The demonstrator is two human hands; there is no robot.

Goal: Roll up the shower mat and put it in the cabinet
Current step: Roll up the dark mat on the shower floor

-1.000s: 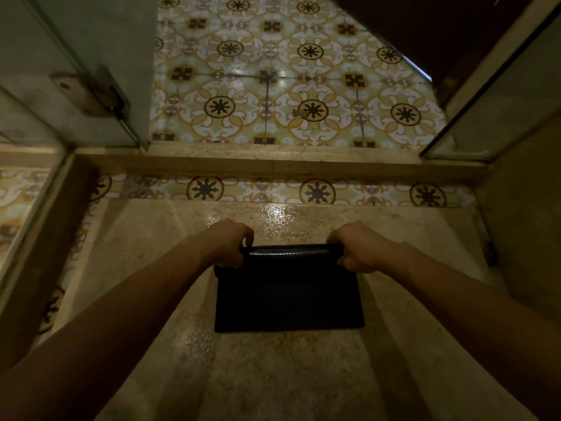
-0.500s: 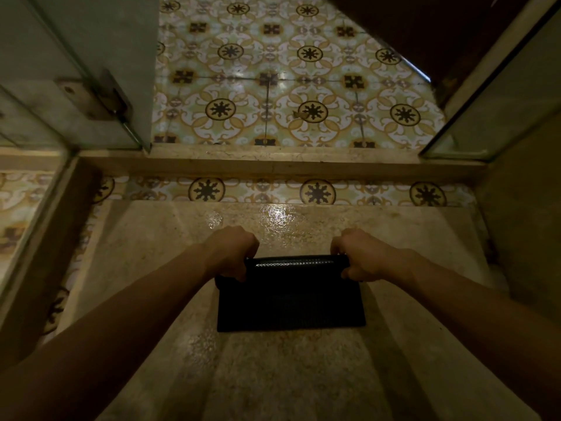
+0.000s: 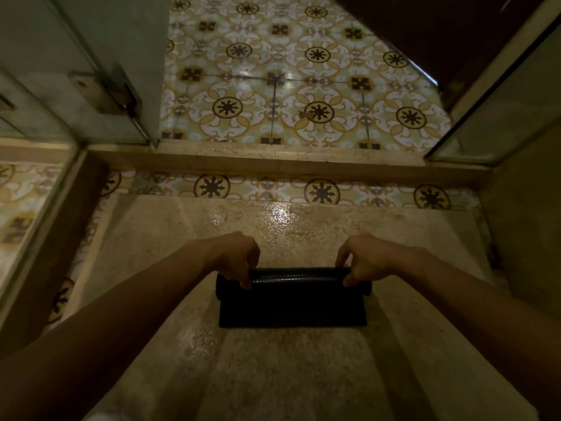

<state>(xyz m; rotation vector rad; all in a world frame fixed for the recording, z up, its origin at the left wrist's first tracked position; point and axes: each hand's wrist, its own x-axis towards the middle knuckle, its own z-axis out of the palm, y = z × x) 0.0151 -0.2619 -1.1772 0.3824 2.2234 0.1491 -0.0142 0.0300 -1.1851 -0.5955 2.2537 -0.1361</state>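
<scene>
— Where's the shower mat lying?

— Well, straight ahead at twelve o'clock on the wet stone shower floor; its near part is flat, its far part is a roll.

— And your hands?

— My left hand is at eleven o'clock and my right hand at one; both sets of fingers are clamped on the roll's ends. Beyond lie the stone threshold and patterned tiles.

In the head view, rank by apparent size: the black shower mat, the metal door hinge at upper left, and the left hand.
1. Shower mat, partly rolled, clearly largest.
2. and 3. Left hand and door hinge look about alike; the hand is nearer the camera, so no ranking between them.
</scene>
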